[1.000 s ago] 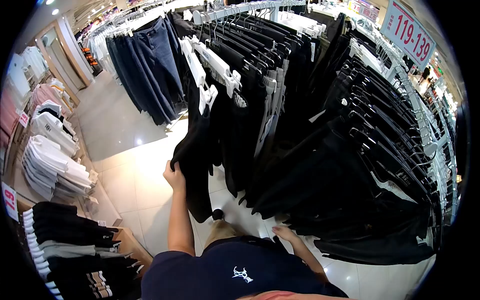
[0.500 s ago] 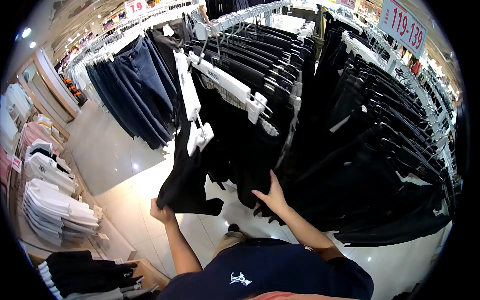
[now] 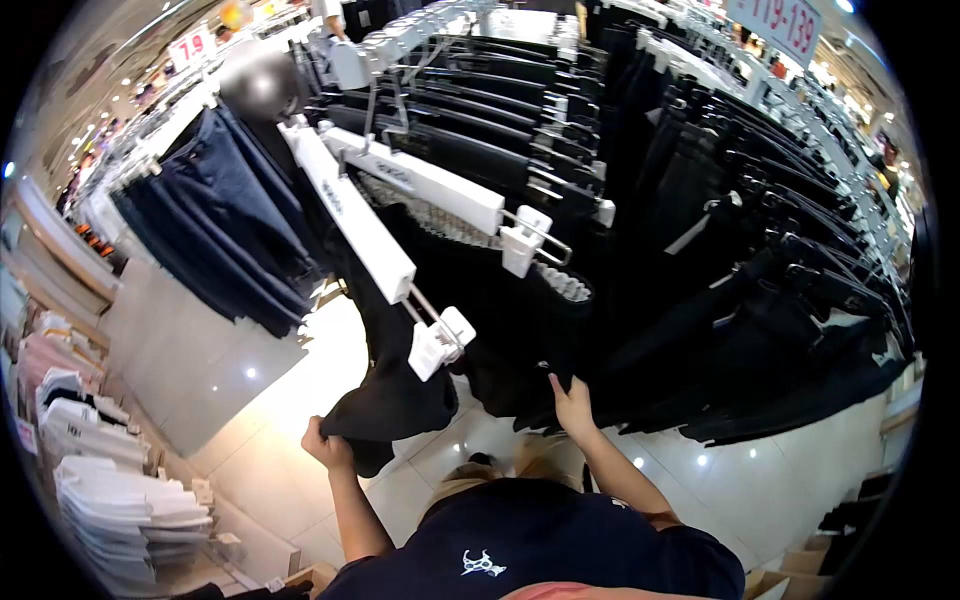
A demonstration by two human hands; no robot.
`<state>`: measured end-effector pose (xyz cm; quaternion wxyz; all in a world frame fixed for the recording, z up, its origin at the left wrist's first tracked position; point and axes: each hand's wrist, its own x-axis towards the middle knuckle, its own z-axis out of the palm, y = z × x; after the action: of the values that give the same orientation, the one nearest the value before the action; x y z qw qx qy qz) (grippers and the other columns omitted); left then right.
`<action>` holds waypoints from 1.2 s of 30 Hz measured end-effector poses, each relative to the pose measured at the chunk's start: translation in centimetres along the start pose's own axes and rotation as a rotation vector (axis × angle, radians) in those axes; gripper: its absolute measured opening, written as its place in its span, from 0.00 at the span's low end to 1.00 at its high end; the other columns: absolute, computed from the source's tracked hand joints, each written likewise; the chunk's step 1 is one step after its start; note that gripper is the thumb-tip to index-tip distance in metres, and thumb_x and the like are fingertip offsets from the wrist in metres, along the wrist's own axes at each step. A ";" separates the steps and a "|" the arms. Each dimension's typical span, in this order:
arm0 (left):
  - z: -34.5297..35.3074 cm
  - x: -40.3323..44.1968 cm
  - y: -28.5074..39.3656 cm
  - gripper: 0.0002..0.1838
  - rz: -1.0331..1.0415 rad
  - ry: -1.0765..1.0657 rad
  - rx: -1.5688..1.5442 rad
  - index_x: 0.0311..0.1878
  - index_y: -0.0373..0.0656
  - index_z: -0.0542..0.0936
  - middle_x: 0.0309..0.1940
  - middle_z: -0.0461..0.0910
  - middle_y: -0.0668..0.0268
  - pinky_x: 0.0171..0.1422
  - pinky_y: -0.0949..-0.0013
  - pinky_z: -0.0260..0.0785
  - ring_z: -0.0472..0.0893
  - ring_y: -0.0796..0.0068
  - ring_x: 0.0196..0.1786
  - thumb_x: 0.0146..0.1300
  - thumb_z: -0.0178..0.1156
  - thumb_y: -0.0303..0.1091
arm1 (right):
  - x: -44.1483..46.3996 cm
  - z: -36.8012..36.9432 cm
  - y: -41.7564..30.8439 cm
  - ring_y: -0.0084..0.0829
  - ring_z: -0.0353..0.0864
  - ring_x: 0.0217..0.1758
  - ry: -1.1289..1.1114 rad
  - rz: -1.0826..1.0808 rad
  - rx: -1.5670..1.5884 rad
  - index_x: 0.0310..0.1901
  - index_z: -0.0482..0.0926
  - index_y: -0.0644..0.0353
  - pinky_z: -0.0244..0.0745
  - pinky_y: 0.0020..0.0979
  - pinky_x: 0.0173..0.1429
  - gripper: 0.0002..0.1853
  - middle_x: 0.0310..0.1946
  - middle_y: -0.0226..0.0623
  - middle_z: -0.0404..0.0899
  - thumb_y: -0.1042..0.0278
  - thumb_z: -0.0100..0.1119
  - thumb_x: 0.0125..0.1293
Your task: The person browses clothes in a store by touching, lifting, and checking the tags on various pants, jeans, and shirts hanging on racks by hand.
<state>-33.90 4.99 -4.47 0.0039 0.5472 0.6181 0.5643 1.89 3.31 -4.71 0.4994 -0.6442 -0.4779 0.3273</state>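
1. Left hand (image 3: pixel 328 443): fingers closed, pinching the lower edge of the front black garment (image 3: pixel 395 405), which is drawn out toward the person's left.
2. Right hand (image 3: pixel 574 410): thumb raised and set apart from the index finger, both against the lower part of the second black garment (image 3: pixel 500 325). Whether cloth is pinched between them cannot be told; the dark fabric hides the contact.
3. Front garment location: ahead of the person's body, below the front white hanger (image 3: pixel 355 210), whose white clip (image 3: pixel 440 345) sits over the cloth. The hanger slopes down toward the person.
4. Second garment location: just beside and behind the front one, under the second white hanger (image 3: pixel 430 180). A gathered waistband (image 3: pixel 572 283) shows beyond its clip (image 3: pixel 526 242).
5. Behind these, a close row of black hangers (image 3: pixel 480 120) stands beneath a pale metal rail (image 3: pixel 415 35).
6. Left side: dark blue trousers (image 3: pixel 225 210) hang on a neighbouring rack; white shirts (image 3: pixel 125 520) are nearer the person.
7. Right side: further black garments (image 3: pixel 720 330) hang in a row, beneath a price sign (image 3: pixel 775 25) ending "139".
8. Underfoot: pale tiled floor (image 3: pixel 270 440), brightly lit near the left hand.
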 end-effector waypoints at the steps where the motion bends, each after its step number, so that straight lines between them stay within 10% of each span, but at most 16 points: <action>1: 0.9 0.0 0.1 0.10 -0.033 0.009 -0.042 0.14 0.37 0.60 0.07 0.56 0.64 0.17 0.74 0.48 0.56 0.79 0.13 0.44 0.49 0.25 | -0.1 -0.6 -0.3 0.26 0.73 0.30 -0.002 -0.001 0.000 0.36 0.72 0.72 0.68 0.28 0.38 0.14 0.27 0.48 0.76 0.65 0.49 0.62; 10: 8.8 -4.5 4.7 0.06 -0.186 -0.632 -0.282 0.26 0.32 0.72 0.18 0.71 0.56 0.31 0.68 0.64 0.72 0.69 0.24 0.47 0.51 0.26 | -1.6 2.2 3.5 0.31 0.70 0.16 -0.160 0.101 -0.151 0.27 0.74 0.72 0.65 0.33 0.23 0.20 0.12 0.46 0.71 0.58 0.53 0.59; 14: 11.6 -11.5 5.7 0.31 -0.187 -0.907 -0.345 0.50 0.31 0.61 0.41 0.67 0.48 0.50 0.61 0.61 0.69 0.52 0.45 0.44 0.62 0.33 | -4.9 6.1 3.8 0.50 0.73 0.24 -0.512 -0.103 -0.190 0.26 0.75 0.68 0.67 0.39 0.28 0.17 0.21 0.53 0.73 0.59 0.50 0.58; 20: 11.6 -7.7 7.7 0.19 -0.145 -0.874 -0.319 0.44 0.31 0.67 0.34 0.71 0.51 0.46 0.64 0.63 0.72 0.56 0.40 0.46 0.54 0.27 | -5.7 6.9 3.7 0.34 0.72 0.50 -1.117 0.037 0.198 0.61 0.54 0.63 0.66 0.27 0.53 0.28 0.50 0.47 0.70 0.69 0.49 0.60; 24: 10.4 -5.9 4.2 0.07 -0.287 -0.535 -0.483 0.30 0.32 0.70 0.22 0.72 0.61 0.36 0.72 0.63 0.70 0.71 0.28 0.48 0.45 0.22 | -3.2 5.1 -1.4 0.28 0.76 0.40 -0.697 -0.021 0.170 0.45 0.74 0.66 0.70 0.25 0.46 0.13 0.41 0.43 0.77 0.72 0.45 0.61; 31: 5.2 -5.6 1.0 0.13 -0.204 -0.204 -0.492 0.18 0.38 0.63 0.14 0.65 0.72 0.25 0.79 0.56 0.62 0.85 0.21 0.47 0.53 0.35 | 0.0 2.3 -3.9 0.33 0.67 0.48 0.377 -0.339 0.106 0.54 0.59 0.64 0.64 0.32 0.51 0.28 0.44 0.40 0.65 0.77 0.58 0.51; 36: 3.9 -5.7 2.2 0.13 -0.173 -0.185 -0.327 0.21 0.36 0.67 0.14 0.68 0.68 0.24 0.76 0.59 0.66 0.81 0.20 0.48 0.53 0.37 | 1.2 2.7 -3.0 0.35 0.66 0.47 0.222 -0.382 0.041 0.54 0.58 0.65 0.62 0.32 0.52 0.34 0.43 0.41 0.65 0.70 0.65 0.47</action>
<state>-27.68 3.30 -7.87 0.1977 0.5336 0.5600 0.6021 -0.98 5.42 -2.51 0.6149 -0.5640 -0.5264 0.1634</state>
